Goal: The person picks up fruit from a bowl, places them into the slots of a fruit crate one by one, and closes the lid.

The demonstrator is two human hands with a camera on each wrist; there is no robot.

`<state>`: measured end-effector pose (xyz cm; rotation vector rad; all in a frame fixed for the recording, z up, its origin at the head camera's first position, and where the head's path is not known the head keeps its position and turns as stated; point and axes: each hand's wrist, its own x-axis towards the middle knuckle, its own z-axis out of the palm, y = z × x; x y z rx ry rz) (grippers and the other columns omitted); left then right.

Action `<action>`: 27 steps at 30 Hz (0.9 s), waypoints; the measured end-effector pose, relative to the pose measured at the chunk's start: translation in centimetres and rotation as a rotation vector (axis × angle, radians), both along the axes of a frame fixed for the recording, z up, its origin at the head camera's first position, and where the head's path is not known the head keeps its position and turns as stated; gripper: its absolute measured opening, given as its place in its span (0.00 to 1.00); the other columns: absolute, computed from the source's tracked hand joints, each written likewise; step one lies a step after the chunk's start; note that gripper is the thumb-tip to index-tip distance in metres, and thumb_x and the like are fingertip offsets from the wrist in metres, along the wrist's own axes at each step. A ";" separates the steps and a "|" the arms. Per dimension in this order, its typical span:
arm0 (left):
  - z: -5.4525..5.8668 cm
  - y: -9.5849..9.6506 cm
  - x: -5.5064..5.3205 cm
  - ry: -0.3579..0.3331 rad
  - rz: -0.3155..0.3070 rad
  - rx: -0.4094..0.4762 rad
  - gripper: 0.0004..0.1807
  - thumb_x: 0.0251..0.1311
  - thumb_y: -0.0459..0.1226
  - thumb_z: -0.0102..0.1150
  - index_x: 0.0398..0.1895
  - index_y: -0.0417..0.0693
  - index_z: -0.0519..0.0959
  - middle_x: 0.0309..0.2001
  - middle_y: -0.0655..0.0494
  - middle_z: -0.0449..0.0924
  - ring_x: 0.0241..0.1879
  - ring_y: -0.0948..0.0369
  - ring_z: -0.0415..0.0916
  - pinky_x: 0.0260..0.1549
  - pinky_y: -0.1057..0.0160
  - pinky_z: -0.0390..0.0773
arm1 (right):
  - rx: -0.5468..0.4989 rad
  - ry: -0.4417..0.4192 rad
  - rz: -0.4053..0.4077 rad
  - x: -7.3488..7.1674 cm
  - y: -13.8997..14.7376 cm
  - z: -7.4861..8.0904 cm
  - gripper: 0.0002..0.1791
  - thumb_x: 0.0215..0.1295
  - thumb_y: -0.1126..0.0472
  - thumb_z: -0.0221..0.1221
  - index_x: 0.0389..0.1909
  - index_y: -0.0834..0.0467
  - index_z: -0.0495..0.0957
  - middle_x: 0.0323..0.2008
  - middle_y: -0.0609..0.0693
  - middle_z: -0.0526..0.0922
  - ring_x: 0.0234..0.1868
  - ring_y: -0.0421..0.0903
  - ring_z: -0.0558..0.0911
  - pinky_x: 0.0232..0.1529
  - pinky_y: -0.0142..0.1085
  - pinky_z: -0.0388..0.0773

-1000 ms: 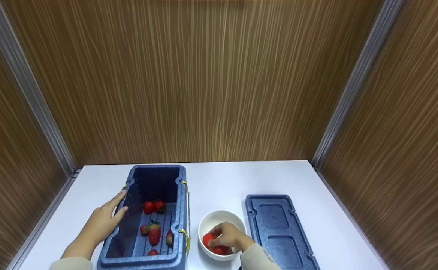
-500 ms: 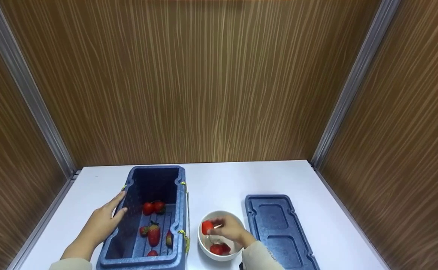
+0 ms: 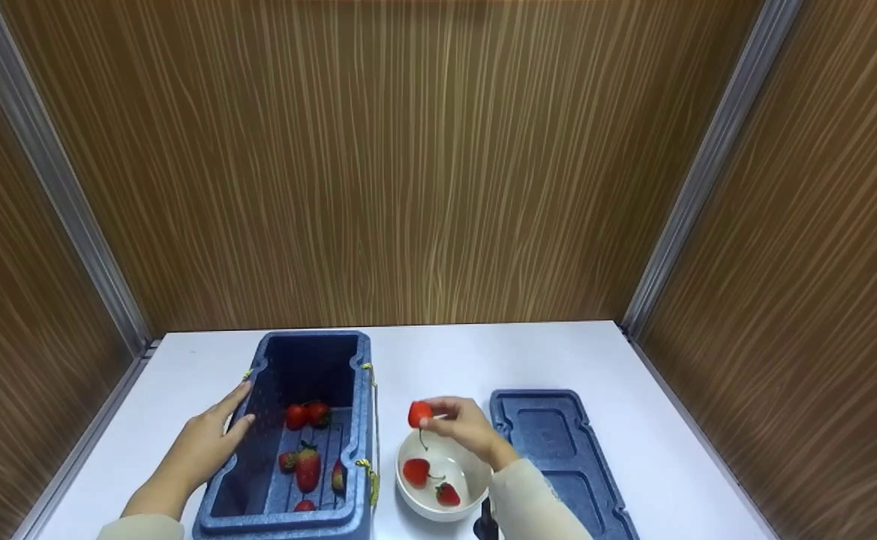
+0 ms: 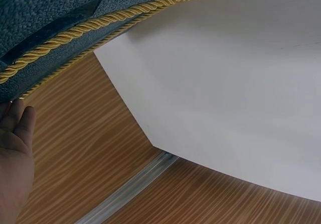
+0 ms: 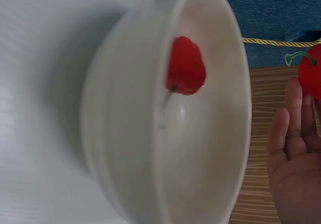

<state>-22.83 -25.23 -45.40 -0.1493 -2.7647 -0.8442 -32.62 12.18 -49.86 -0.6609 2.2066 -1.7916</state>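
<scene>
My right hand (image 3: 472, 427) pinches a red cherry (image 3: 419, 413) with a thin curved green stem, up at the far side of a white bowl (image 3: 449, 450). Inside the bowl lie another stemmed cherry (image 3: 416, 472) and a small strawberry (image 3: 448, 494). The right wrist view catches the held cherry (image 5: 311, 73) at its right edge, fingers below it. Fingers extended, my left hand (image 3: 202, 446) rests along the left rim of a blue box (image 3: 280, 521). On the box's floor are several strawberries (image 3: 307, 471) and red fruits (image 3: 296, 417). Only part of the left hand (image 4: 17, 153) shows in its wrist view.
A blue lid (image 3: 551, 435) with recessed panels lies on the white table (image 3: 430, 367), right of the bowl. Yellow rope (image 4: 100, 25) runs along the box's side. Wood-patterned walls (image 3: 408, 187) enclose the back and both sides.
My right hand has risen out of the bowl with the cherry, moving away from me. The cherry and strawberry left in the bowl have shifted apart. My left hand stays put.
</scene>
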 end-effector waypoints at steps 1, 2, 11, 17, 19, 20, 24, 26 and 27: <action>0.0 0.0 0.0 0.005 0.000 -0.001 0.29 0.68 0.39 0.51 0.69 0.38 0.61 0.64 0.33 0.63 0.59 0.33 0.63 0.57 0.35 0.62 | -0.001 0.002 -0.003 -0.2 0.0 0.3 0.19 0.59 0.65 0.64 0.50 0.72 0.77 0.42 0.59 0.83 0.36 0.43 0.81 0.40 0.34 0.78; 0.0 0.0 0.0 0.010 -0.001 -0.002 0.29 0.68 0.39 0.51 0.69 0.37 0.61 0.64 0.33 0.63 0.59 0.33 0.64 0.57 0.35 0.62 | -0.001 0.006 -0.004 -0.3 0.0 0.7 0.20 0.60 0.65 0.63 0.50 0.72 0.77 0.42 0.60 0.83 0.37 0.44 0.82 0.40 0.35 0.78; 0.0 0.0 0.0 0.010 -0.008 0.004 0.29 0.68 0.39 0.51 0.69 0.37 0.61 0.64 0.33 0.62 0.60 0.34 0.63 0.58 0.36 0.61 | 0.020 0.072 0.007 -0.5 -0.5 4.9 0.19 0.62 0.64 0.62 0.52 0.70 0.77 0.43 0.59 0.83 0.40 0.46 0.82 0.42 0.36 0.78; -0.2 -0.1 -0.1 0.019 -0.008 0.001 0.29 0.68 0.39 0.51 0.69 0.37 0.62 0.64 0.33 0.63 0.59 0.33 0.63 0.57 0.35 0.62 | 0.005 0.109 0.022 -0.9 -1.1 6.7 0.19 0.62 0.65 0.61 0.53 0.69 0.77 0.44 0.58 0.83 0.40 0.46 0.82 0.43 0.37 0.78; -0.2 -0.1 -0.1 0.019 -0.008 0.000 0.29 0.68 0.39 0.51 0.69 0.37 0.62 0.64 0.32 0.63 0.59 0.33 0.63 0.57 0.35 0.62 | 0.006 0.120 0.026 -0.9 -1.4 7.2 0.19 0.62 0.64 0.61 0.53 0.68 0.77 0.43 0.58 0.83 0.40 0.46 0.82 0.43 0.37 0.78; -0.1 -0.1 -0.1 0.018 -0.008 -0.001 0.29 0.68 0.39 0.51 0.69 0.37 0.62 0.63 0.32 0.63 0.59 0.33 0.63 0.57 0.35 0.62 | 0.007 0.123 0.028 -0.9 -1.5 7.6 0.19 0.62 0.64 0.61 0.53 0.68 0.77 0.43 0.57 0.83 0.40 0.46 0.82 0.43 0.37 0.78; -0.1 -0.1 -0.1 0.011 -0.008 -0.001 0.29 0.68 0.39 0.51 0.69 0.37 0.61 0.64 0.33 0.62 0.59 0.33 0.63 0.57 0.36 0.62 | 0.010 0.144 0.042 -0.8 -2.2 8.7 0.19 0.62 0.64 0.62 0.53 0.68 0.76 0.44 0.57 0.83 0.40 0.46 0.82 0.43 0.37 0.78; -0.1 -0.1 -0.1 0.006 -0.008 -0.003 0.29 0.68 0.40 0.51 0.69 0.37 0.61 0.64 0.33 0.62 0.59 0.33 0.63 0.58 0.36 0.61 | 0.004 0.147 0.053 -0.7 -2.6 9.3 0.19 0.63 0.65 0.61 0.53 0.68 0.76 0.44 0.57 0.83 0.40 0.46 0.82 0.43 0.37 0.78; -0.1 -0.1 -0.1 0.006 -0.009 -0.001 0.29 0.68 0.40 0.51 0.69 0.37 0.61 0.64 0.33 0.62 0.59 0.33 0.63 0.58 0.36 0.61 | 0.001 0.151 0.061 -0.7 -2.8 9.5 0.19 0.63 0.65 0.61 0.53 0.69 0.76 0.45 0.58 0.83 0.40 0.46 0.82 0.43 0.37 0.78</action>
